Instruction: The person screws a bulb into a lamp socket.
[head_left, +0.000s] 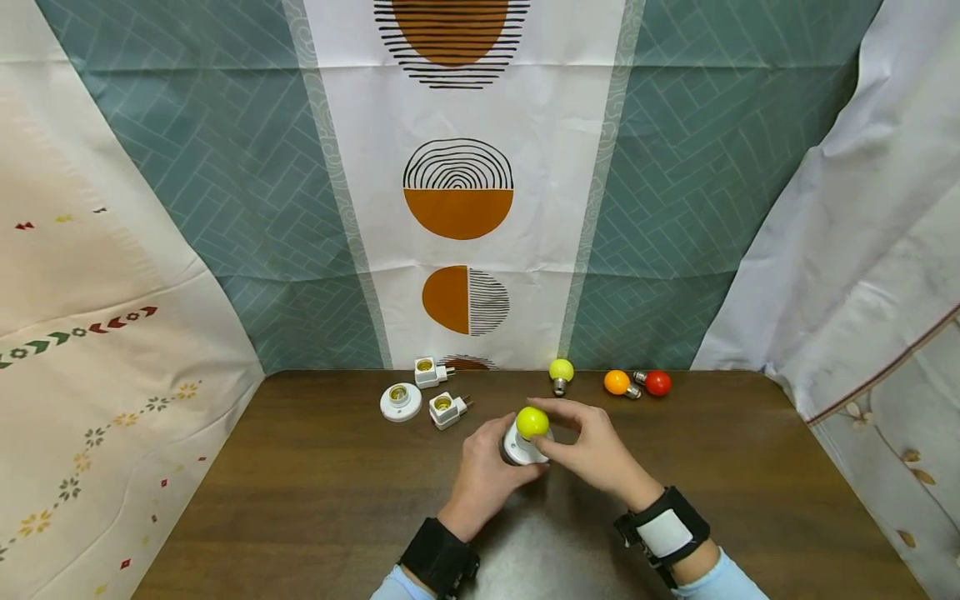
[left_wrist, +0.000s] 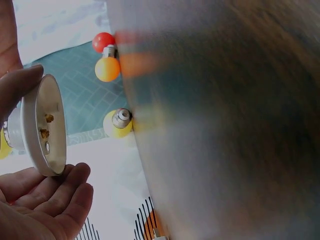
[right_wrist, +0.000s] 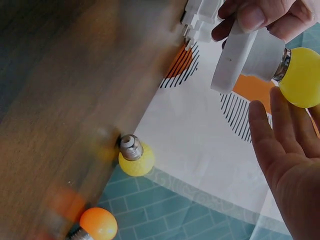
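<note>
In my left hand [head_left: 486, 473] I hold a white round lamp holder [head_left: 517, 450] by its rim, raised over the table. The left wrist view shows the holder's hollow underside [left_wrist: 56, 130], with brass terminals inside. A yellow light bulb [head_left: 532, 422] sits in the holder's mouth, a strip of its metal base [right_wrist: 283, 65] showing in the right wrist view. Thumb and fingers of my right hand [head_left: 592, 450] pinch the bulb's globe from its right side in the head view. How deep the base sits inside the holder is hidden.
Toward the back left lie another round lamp holder [head_left: 401, 402] and two white plug-in sockets, a rear one [head_left: 427, 372] and a front one [head_left: 444, 410]. Along the back edge are a yellow bulb [head_left: 561, 372], an orange bulb [head_left: 617, 382] and a red bulb [head_left: 658, 383]. Behind hangs a patterned curtain [head_left: 675, 208].
</note>
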